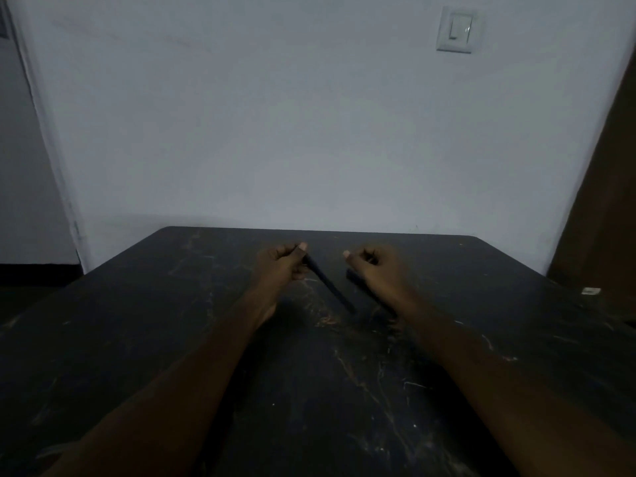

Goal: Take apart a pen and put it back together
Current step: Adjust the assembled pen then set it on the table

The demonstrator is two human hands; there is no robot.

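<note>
Hands point(280, 266) gripping slim pen pieces point(330, 287), scratched table point(309, 390)

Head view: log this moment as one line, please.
stage: disassembled | left hand: grips long pen piece | right hand: grips second pen piece | pieces: apart | surface: dark table

Dim white wall point(309, 132), scratched black table point(309, 390)

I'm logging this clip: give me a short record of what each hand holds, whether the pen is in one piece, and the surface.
left hand: grips long pen part
right hand: grips short pen part
state: the two parts look apart, not joined
surface: dark scratched table
light: dim
</note>
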